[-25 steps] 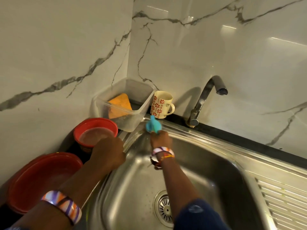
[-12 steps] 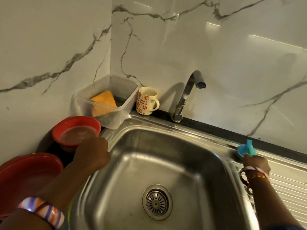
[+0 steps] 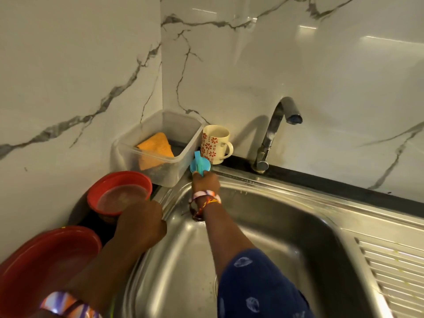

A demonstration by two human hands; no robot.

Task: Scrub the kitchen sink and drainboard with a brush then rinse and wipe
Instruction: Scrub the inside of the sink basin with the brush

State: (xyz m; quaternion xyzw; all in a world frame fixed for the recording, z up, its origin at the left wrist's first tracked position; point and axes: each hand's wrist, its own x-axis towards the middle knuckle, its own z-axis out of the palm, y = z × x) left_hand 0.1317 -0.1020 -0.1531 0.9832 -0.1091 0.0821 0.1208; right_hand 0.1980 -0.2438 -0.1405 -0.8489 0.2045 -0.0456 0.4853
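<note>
Sink (image 3: pixel 263 226): steel basin, taken here as the landmark; its bowl is wet and shiny, the drain hidden under the right forearm.
Drainboard (image 3: pixel 394 271): ribbed steel surface joined to the sink's right side.
Brush (image 3: pixel 199 165): blue, with a round head and short handle, at the sink's far-left corner, on the rim just in front of the mug.
Right hand (image 3: pixel 205 181): reaches across the sink bowl to that far-left corner; its grip is clenched around the brush handle. Beaded bracelets sit on the wrist, a dark blue patterned sleeve on the upper arm.
Left hand (image 3: pixel 140 222): rests on the sink's left rim with the fingers curled under. Whether they hold anything I cannot tell.
Mug (image 3: pixel 214 144): cream with red flowers, upright on the dark worktop strip behind the sink's far-left corner.
Tap (image 3: pixel 275 131): behind the sink's back rim, spout curving right.
Clear container (image 3: pixel 160 145): left of the mug, with an orange sponge (image 3: pixel 154 149) inside.
Red bowls: a small one (image 3: pixel 119 191) left of the sink, a larger one (image 3: pixel 46 260) nearer the camera.
</note>
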